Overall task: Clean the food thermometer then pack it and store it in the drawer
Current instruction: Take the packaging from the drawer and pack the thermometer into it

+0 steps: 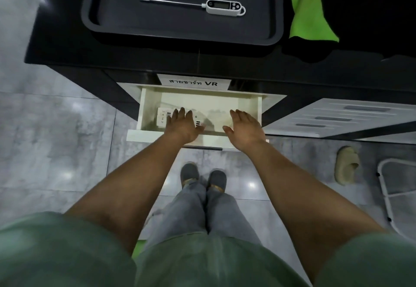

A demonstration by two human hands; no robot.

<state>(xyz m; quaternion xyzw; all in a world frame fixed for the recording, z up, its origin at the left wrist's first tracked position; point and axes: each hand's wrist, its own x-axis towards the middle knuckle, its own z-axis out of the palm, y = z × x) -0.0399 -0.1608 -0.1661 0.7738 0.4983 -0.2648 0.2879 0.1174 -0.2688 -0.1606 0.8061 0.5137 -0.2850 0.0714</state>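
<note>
A person stands at a black tabletop [67, 46], both arms stretched down into an open white drawer [144, 106] below its front edge. At twelve o'clock in the view a large dark tray [94, 19] sits on the tabletop, and the food thermometer [216, 6] lies flat across it, its probe pointing toward nine o'clock with a white cap on the tip and its display head toward three o'clock. A green cloth [310, 16] lies crumpled just beside the tray at about two o'clock.

The task appears to be at an early stage: the thermometer rests untouched on the tray, apart from both hands and from the cloth, so wiping, packing and stowing seemingly all remain. Whether it has been cleaned cannot be told.

Inside the drawer, a white printed box [162, 118], probably the thermometer's packaging, lies along the near side toward eight o'clock. The left hand [181, 126] lies over it palm down, fingers spread and reaching across its top; it seems to touch the box, though no closed grasp shows. The right hand [246, 126] hovers over the bare drawer floor at about four o'clock of the drawer, fingers loosely extended, holding nothing. The two hands are apart, each open. A paper label [193, 82] with printed text is fixed above the drawer.
</note>
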